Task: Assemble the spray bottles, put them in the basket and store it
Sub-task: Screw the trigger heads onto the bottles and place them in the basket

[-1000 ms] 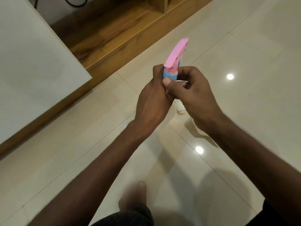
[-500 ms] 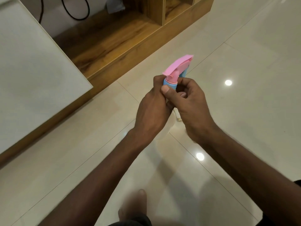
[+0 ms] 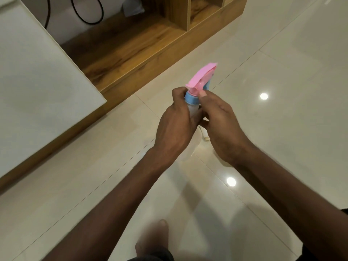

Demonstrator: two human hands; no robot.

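Observation:
I hold one spray bottle in front of me above the tiled floor. Its pink trigger head [image 3: 202, 77] points up and to the right, over a blue collar [image 3: 191, 99] and a clear bottle body [image 3: 193, 110]. My left hand [image 3: 177, 125] is wrapped around the bottle body, hiding most of it. My right hand [image 3: 218, 121] sits against the bottle's right side, with the thumb pressed at the base of the pink head. No basket is in view.
A white table top [image 3: 37, 87] fills the left side. Behind it stands a low wooden shelf unit [image 3: 143, 48] with a black cable [image 3: 88, 16] hanging above. Glossy beige floor tiles [image 3: 282, 147] reflect ceiling lights. My foot [image 3: 152, 240] shows at the bottom.
The bottle and both hands sit lower in view than before. The pink head has swung round to the right, and my right thumb has shifted up from the blue collar to the head's base.

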